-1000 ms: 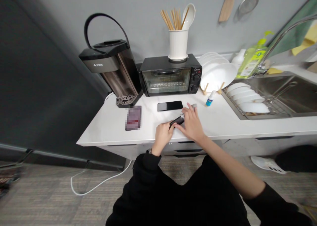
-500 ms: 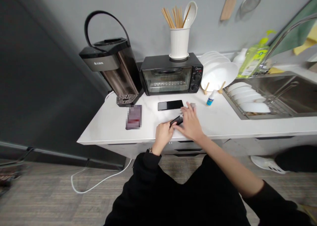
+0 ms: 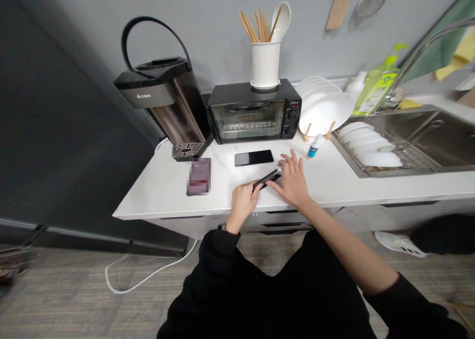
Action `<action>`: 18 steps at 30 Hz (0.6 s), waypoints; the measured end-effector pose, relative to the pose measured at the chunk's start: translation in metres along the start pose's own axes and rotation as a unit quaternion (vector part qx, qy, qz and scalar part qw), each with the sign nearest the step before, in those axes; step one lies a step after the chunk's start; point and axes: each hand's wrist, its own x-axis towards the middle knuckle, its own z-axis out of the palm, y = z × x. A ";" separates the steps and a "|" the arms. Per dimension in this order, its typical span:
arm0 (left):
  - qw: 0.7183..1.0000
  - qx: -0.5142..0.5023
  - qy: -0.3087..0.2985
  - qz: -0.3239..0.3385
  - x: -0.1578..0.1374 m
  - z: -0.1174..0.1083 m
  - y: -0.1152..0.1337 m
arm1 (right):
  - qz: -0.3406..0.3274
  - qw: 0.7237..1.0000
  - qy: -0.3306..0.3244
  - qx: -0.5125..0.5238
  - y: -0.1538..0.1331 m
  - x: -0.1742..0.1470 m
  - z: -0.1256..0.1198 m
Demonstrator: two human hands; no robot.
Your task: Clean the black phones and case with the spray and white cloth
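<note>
Take the dark flat thing (image 3: 264, 179) as the middle of a clock: it sits between the 2 hands, over the white counter (image 3: 220, 185), with its far end tipped toward 2 o'clock. The left hand (image 3: 243, 201), at 8 o'clock, has its fingers closed on the near end, with the thumb on the side. The right hand (image 3: 294, 181), at 3 o'clock, has its fingers spread, and its thumb looks to be right by the edge; I cannot tell if that thumb presses or if the fingers pinch anything. To do this well, I think the left hand should hold snugly but not squeeze, so the thing does not twist. The right hand should work softly near the far end, since a hard push there could make it slip. Staying low over the counter would make any drop a small one. The phone (image 3: 254, 158) lies flat and near at 11 o'clock, and the little bottle (image 3: 313, 148) stands at 2 o'clock, so elbows and fingers should mind them.
</note>
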 end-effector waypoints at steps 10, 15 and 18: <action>0.999 0.019 -0.030 0.002 0.001 -0.002 -0.005 | -0.082 0.996 -0.046 0.007 -0.009 0.001 -0.002; 1.000 0.002 -0.014 -0.004 0.002 -0.002 0.000 | -0.033 0.999 -0.008 0.025 -0.012 0.002 0.002; 0.999 0.008 -0.033 0.001 0.003 0.000 -0.005 | -0.100 0.992 -0.051 0.058 -0.061 -0.012 0.010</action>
